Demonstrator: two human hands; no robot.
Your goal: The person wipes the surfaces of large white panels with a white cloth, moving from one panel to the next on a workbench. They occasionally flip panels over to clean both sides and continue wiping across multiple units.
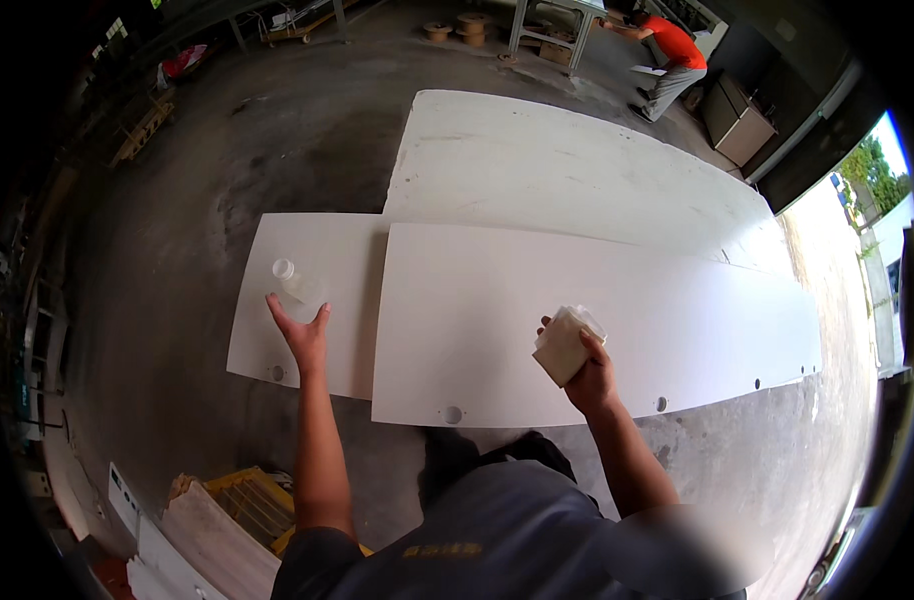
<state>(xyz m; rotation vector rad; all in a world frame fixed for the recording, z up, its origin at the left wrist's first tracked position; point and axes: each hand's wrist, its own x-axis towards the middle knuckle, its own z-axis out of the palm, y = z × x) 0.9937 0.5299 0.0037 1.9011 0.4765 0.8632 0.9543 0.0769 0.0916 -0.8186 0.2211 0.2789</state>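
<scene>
A clear plastic bottle with a white cap [284, 269] lies or leans on the left end of a white panel [352, 260]; I cannot tell which. My left hand [303, 335] is just on the near side of the bottle, thumb and fingers spread wide to either side of it, not closed round it. Gripped in my right hand [590, 377] is a thick, squarish cream-and-white pad [562, 350], held above the larger white panel [487, 310]. My fingers wrap its sides, and part of it is hidden by my thumb and palm.
Round holes run along the near edges of the panels. A wide, scuffed off-white slab [537, 160] lies behind them. A yellow slatted crate [252, 505] stands at the lower left. In the far right, a person in an orange shirt [674, 45] bends beside a metal-framed bench [557, 25].
</scene>
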